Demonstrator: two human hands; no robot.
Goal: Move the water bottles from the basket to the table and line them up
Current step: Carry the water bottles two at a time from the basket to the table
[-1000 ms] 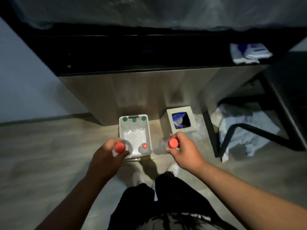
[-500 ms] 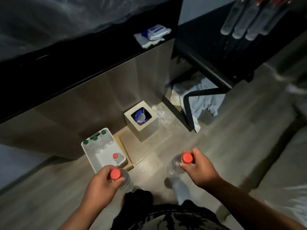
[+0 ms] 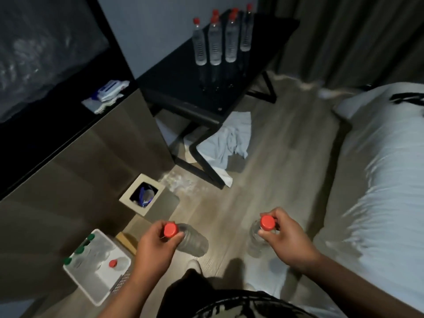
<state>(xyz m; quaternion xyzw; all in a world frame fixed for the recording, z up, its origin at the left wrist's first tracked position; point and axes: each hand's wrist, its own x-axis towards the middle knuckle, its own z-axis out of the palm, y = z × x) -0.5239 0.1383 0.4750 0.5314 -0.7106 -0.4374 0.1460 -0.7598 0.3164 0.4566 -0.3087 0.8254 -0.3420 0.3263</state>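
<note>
Head view: one bottle (image 3: 193, 243) is gripped at the neck by the left hand (image 3: 153, 251), a second bottle (image 3: 255, 243) by the right hand (image 3: 289, 240); judged light, crushable.

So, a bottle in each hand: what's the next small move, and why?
Probably carry both to the black table, beside the row of bottles there: left hand grips one red-capped bottle, right hand the other bottle, and the basket holds more.

No legible text, number or brand. Black print on the white bedding (image 3: 407, 98) is motion-blurred, possibly lettering, and unreadable. Blue-and-white packet (image 3: 107, 91) on the dark surface (image 3: 57, 138) bears marks too small to read.
</note>
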